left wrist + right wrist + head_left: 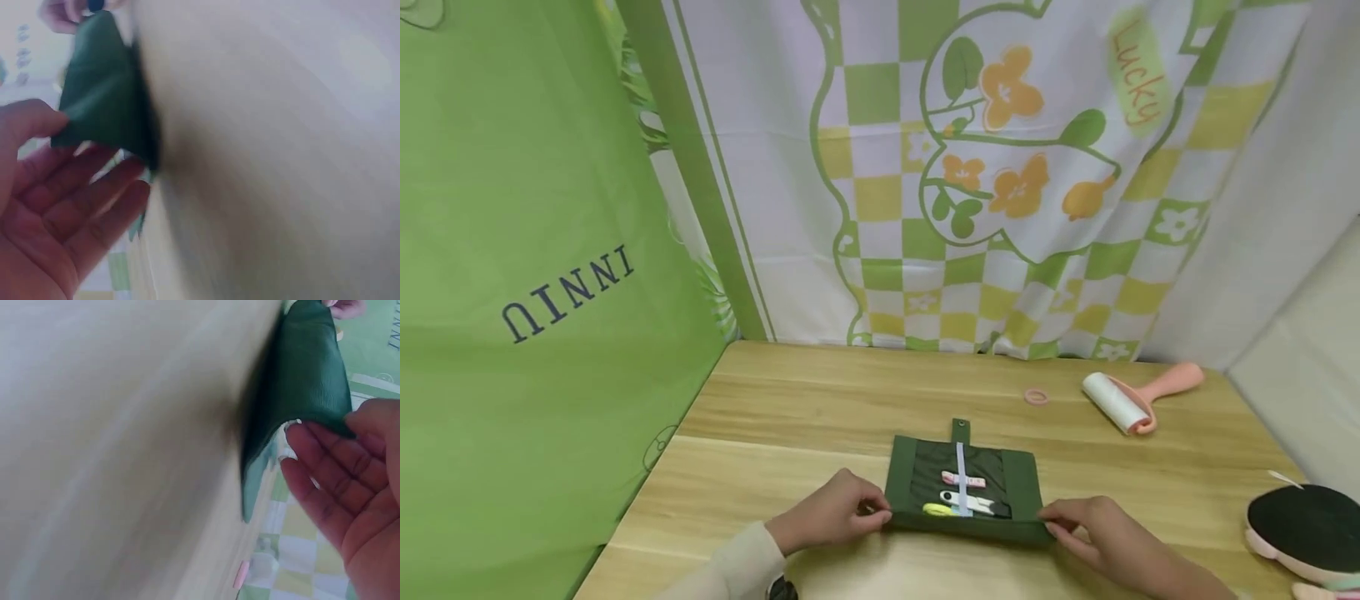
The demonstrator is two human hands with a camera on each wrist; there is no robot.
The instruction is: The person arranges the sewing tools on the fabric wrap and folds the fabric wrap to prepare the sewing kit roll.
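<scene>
A dark green fabric tool case [1022, 479] lies unfolded on the wooden table, its snap tab [961, 431] pointing away from me. My left hand [835, 512] pinches the near left corner between thumb and fingers. At the near right corner my right hand [1101, 529] grips the fabric the same way. Both wrist views show the near edge [97, 94] lifted and curved up off the table. Under a white elastic strap [960, 467] sit a pink-and-white folded strip [973, 482], a white tool with a black end [977, 503] and a yellow item [936, 509].
On the wooden table [760, 417], a pink ring [1036, 397] lies beyond the case. A lint roller with a pink handle [1176, 381] lies at the back right. A round black-topped object [1311, 529] stands at the right edge. Curtains [880, 292] hang behind the table.
</scene>
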